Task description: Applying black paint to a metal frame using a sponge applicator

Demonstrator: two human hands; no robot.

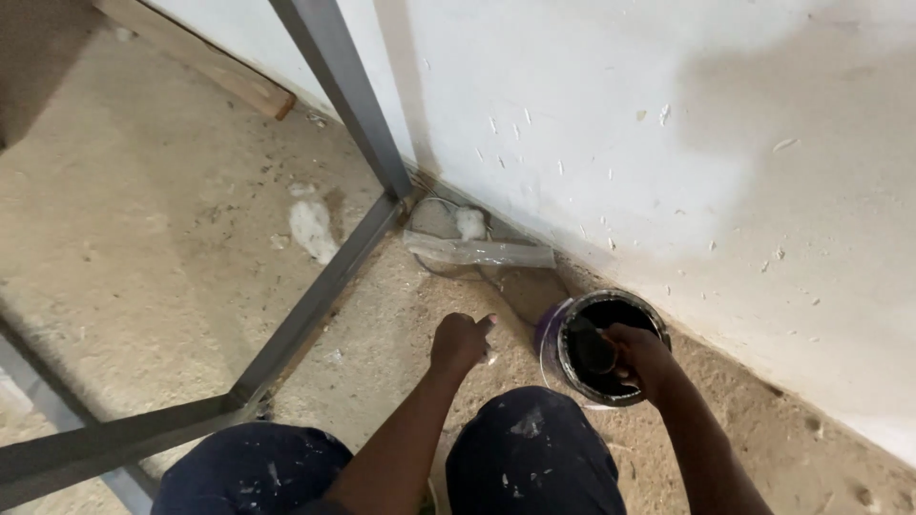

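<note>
Head view, looking straight down: the person crouches, paint-flecked dark trousers (530,458) filling the bottom edge. The right hand (637,355) sits over the mouth of a round paint can (611,345), its grip wrapped around a dark tool (592,348) dipped inside; what kind of tool it is, I cannot tell. The can stands on the dusty floor (143,238), just beside the foot of the white wall (668,143), and its inside is coated black. The left hand (460,340) hovers near the can's left side, its grip curled narrow with the thumb sticking out; whether it holds anything is not clear. Beyond the hands, a crumpled clear plastic wrap (482,252) lies along the wall's base. A grey metal frame (324,286) crosses the floor on the left, one leg rising up against the wall.
</note>
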